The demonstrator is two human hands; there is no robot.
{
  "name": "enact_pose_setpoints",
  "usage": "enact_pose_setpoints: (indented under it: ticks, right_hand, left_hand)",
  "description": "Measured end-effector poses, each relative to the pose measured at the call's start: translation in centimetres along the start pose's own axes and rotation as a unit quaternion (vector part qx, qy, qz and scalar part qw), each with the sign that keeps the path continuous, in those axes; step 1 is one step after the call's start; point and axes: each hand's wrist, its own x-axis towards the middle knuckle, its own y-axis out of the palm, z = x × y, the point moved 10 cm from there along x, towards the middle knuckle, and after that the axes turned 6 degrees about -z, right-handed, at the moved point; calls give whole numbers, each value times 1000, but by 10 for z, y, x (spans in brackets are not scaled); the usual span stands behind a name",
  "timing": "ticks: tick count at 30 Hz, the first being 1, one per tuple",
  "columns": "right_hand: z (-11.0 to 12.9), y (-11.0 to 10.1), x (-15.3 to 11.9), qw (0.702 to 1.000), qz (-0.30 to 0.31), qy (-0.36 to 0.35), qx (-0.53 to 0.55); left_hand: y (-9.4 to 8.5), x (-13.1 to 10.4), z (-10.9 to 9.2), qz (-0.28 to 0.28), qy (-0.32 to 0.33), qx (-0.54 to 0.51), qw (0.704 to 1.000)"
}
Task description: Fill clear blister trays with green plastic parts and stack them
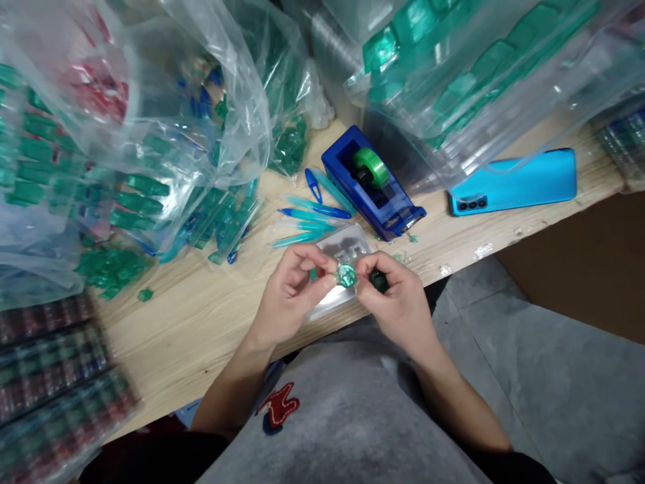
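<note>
Near the blue tape dispenser [347, 165], the left hand [297, 289] and right hand [393, 292] are pinching a small green piece [347, 275] between fingertips, holding it just above a clear plastic case [330, 302] lying on the wooden table [176, 336].

Wood tbl [171, 336]; grey tiled flr [569, 370]; brown panel [589, 262].

A mottled grey top [347, 417] bears a red patch [283, 405] (edged with pale stitching).

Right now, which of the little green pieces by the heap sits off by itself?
The single green piece just right of the green heap: bare table separates it, while the others lie bunched together.
</note>
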Motion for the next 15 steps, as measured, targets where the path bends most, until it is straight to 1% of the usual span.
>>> enact_pose_setpoints:
  ticks: [2,3,5,8,9,10,12,13,15]
  right_hand:
    - [0,0,-1,1000,-8,3,1]
    - [0,0,-2,1000,-12,0,0]
    - [1,0,-3,1000,-11,-15,-9]
    - [6,5,-6,998,20,-51,-29]
    - [7,7,-7,997,28,-61,-36]
    - [8,6,-8,996,29,-70,-43]
    - [11,4,-8,995,14,-83,-57]
    - [14,2,-8,994,6,-90,-64]
    - [19,2,-8,991,3,-111,-78]
  left_hand:
    - [1,1,10,13,-53,-81,995]
    - [2,2,13,16,-75,-100,992]
    - [2,3,15,25,-99,-89,991]
    - [7,6,4,59,-72,-28,995]
    - [7,6,1,57,-63,-8,996]
    - [4,7,-1,44,-56,9,997]
    - [-4,7,-2,5,-55,33,998]
    - [-7,6,-1,-3,-59,32,998]
    - [-5,4,3,12,-75,-2,997]
